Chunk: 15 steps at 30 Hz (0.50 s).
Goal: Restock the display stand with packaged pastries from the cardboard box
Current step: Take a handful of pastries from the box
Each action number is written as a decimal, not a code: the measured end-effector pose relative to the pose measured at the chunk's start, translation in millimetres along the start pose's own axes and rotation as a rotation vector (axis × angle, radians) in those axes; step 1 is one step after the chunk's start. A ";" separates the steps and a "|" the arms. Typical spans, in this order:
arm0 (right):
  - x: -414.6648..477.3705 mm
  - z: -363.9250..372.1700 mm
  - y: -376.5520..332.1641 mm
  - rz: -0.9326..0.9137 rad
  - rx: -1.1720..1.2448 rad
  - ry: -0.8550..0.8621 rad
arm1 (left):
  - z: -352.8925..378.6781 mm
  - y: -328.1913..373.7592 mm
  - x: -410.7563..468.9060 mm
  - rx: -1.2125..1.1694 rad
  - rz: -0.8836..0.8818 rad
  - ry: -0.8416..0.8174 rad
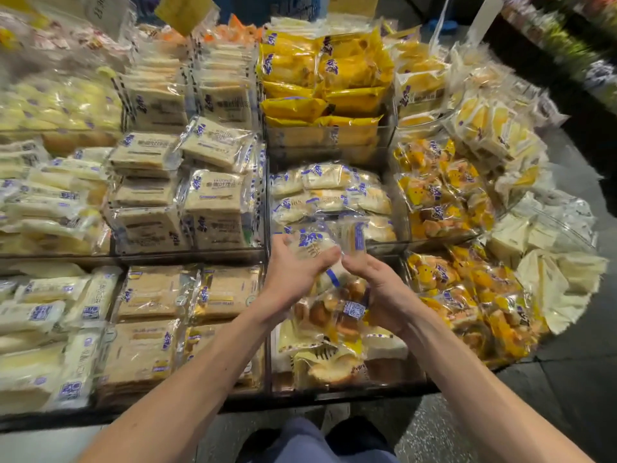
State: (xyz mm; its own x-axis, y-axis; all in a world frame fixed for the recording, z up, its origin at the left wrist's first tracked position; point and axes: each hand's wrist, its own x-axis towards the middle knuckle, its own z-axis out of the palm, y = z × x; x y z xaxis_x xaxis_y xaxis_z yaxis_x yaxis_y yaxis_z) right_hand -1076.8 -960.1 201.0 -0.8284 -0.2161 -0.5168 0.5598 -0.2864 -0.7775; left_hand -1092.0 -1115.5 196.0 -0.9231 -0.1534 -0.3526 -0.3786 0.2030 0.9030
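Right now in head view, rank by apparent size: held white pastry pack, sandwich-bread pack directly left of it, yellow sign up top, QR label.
1. white pastry pack and sandwich-bread pack: look alike; the held one is nearer the camera, so no ranking.
2. yellow sign, cut by the top edge.
3. QR label.

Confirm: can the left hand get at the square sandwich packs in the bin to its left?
Likely yes, once freed: sandwich packs lie uncovered beside the left hand, which grips a white bun pack.
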 end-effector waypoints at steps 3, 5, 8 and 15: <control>19.2 -23.0 -24.0 -0.001 -0.029 -0.004 | 13.8 16.1 26.7 -0.077 -0.036 0.014; 32.5 -40.8 -40.1 -0.005 -0.049 0.021 | 19.2 26.8 43.2 -0.125 -0.045 -0.031; 49.6 -68.4 -64.8 -0.022 -0.077 0.060 | 21.8 42.6 70.0 -0.108 -0.042 -0.122; 79.8 -109.1 -108.1 -0.110 -0.123 0.113 | 39.6 75.2 108.7 -0.031 -0.072 -0.401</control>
State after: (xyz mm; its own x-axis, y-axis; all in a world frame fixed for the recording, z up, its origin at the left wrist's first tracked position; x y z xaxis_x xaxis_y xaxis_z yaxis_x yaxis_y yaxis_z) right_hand -1205.6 -844.5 204.8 -0.8852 -0.0815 -0.4580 0.4650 -0.1850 -0.8658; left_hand -1223.4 -1078.7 215.9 -0.8495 0.2238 -0.4777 -0.4470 0.1756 0.8772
